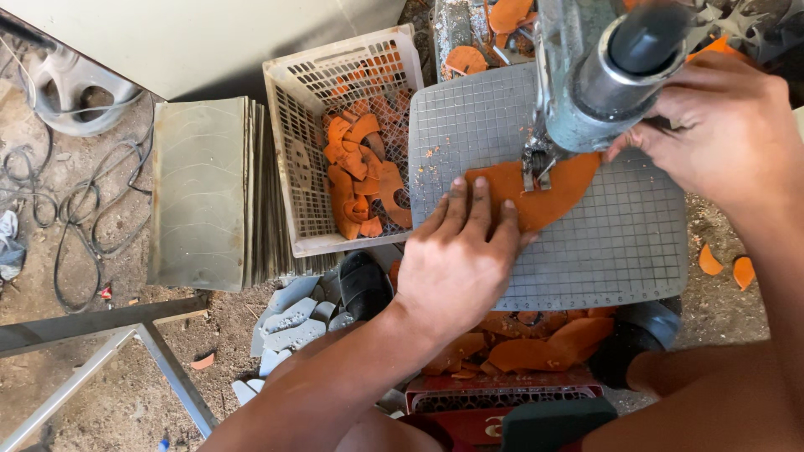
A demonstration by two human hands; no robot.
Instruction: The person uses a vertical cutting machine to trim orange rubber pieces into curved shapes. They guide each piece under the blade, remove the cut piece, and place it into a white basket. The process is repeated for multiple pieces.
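Orange piece [536,194] lies mid-grid under flat, open left hand [459,255]; right hand [722,125] grip unclear.

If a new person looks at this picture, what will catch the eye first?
Probably the orange sheet in the middle, on a grey gridded table under a grey machine head. The left hand presses flat on the sheet; the right hand is at the machine. To the left, a pale crate holds orange offcuts.
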